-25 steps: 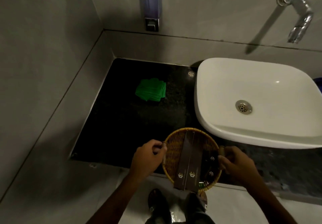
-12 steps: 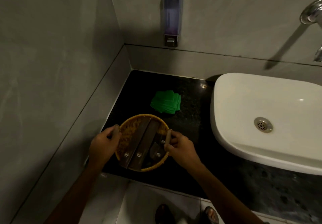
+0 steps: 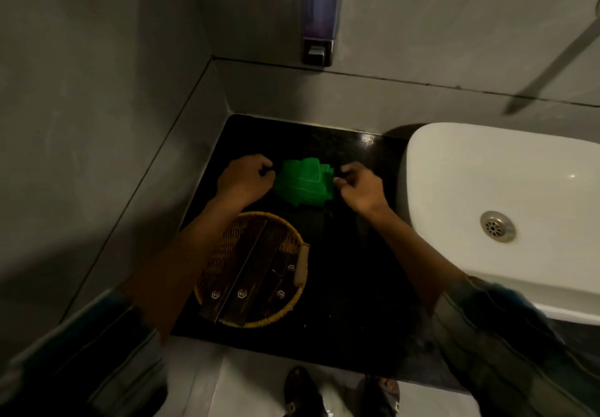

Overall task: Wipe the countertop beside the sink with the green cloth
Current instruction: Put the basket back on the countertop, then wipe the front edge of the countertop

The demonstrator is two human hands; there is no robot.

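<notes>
The green cloth (image 3: 303, 181) lies folded on the black countertop (image 3: 350, 270), left of the white sink (image 3: 487, 169). My left hand (image 3: 245, 178) rests at the cloth's left edge with its fingers curled in. At the cloth's right edge is my right hand (image 3: 360, 186), fingertips bent against the fabric. The dim light hides whether either hand pinches the cloth.
A round wicker basket (image 3: 224, 254) holding dark flat packets stands on the countertop's front left, under my left forearm. A soap dispenser (image 3: 319, 14) hangs on the back wall. Grey walls close off the left and back. My feet (image 3: 341, 390) show below the counter edge.
Both hands have let go of the basket, which now rests at the front left of the counter. They have moved forward to either side of the green cloth.
</notes>
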